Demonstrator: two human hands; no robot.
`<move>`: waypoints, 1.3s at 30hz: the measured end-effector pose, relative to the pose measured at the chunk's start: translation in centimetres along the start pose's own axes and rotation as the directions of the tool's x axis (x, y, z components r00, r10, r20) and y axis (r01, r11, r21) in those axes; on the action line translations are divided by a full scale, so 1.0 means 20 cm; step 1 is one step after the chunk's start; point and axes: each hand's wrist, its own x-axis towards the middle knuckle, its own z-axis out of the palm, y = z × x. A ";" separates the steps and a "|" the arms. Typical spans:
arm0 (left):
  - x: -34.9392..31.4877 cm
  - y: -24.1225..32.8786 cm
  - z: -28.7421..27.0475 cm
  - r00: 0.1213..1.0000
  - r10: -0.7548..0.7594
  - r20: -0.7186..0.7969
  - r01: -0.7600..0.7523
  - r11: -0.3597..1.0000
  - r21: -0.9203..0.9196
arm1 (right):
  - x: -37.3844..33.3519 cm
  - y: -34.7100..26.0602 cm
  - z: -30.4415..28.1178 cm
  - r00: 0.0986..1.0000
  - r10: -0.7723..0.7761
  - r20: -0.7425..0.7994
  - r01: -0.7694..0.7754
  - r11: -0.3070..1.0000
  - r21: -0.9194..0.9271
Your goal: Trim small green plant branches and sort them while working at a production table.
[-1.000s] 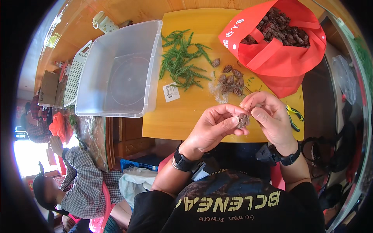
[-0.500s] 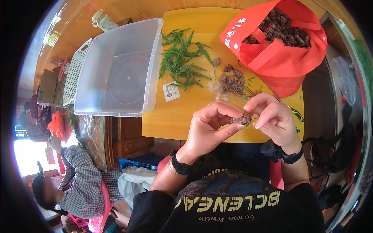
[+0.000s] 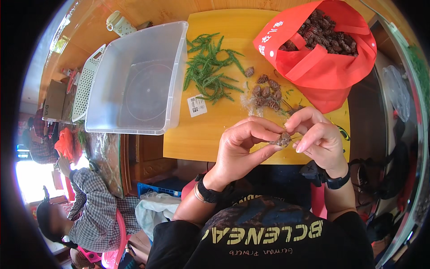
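A bin [image 3: 139, 80] sat on the left part of the surface [image 3: 210, 134], with sprigs [image 3: 210, 71] just to its right and a bag [image 3: 322, 58] at the far right holding cones. Loose cones [image 3: 266, 92] lay between sprigs and bag. A small label [image 3: 196, 106] lay nearer the person than the sprigs, beside the bin.

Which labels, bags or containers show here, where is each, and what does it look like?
Paper label: small white rectangle with dark print, on the yellow board beside the bin.
Red bag: open, white print, holds brown cones, far right.
Clear plastic bin: rectangular, left of the green sprigs.
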 end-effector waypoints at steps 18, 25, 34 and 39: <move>0.00 -0.01 0.04 0.987 -0.160 -0.020 0.153 0.966 -0.206 | 0.01 0.02 -0.03 0.995 -0.085 0.049 0.090 0.992 -0.092; -0.02 -0.12 -0.01 0.926 -0.370 0.077 0.369 0.839 -0.400 | -0.01 0.06 0.06 0.962 0.177 -0.210 -0.154 0.980 0.123; 0.00 -0.16 -0.11 0.875 -0.483 -0.024 0.481 0.874 -0.073 | -0.04 0.15 0.07 0.922 0.265 -0.283 -0.252 0.964 0.083; 0.10 -0.17 -0.30 0.992 0.120 -0.036 -0.002 0.305 0.952 | -0.08 0.21 0.00 0.909 0.198 -0.367 -0.172 0.980 0.103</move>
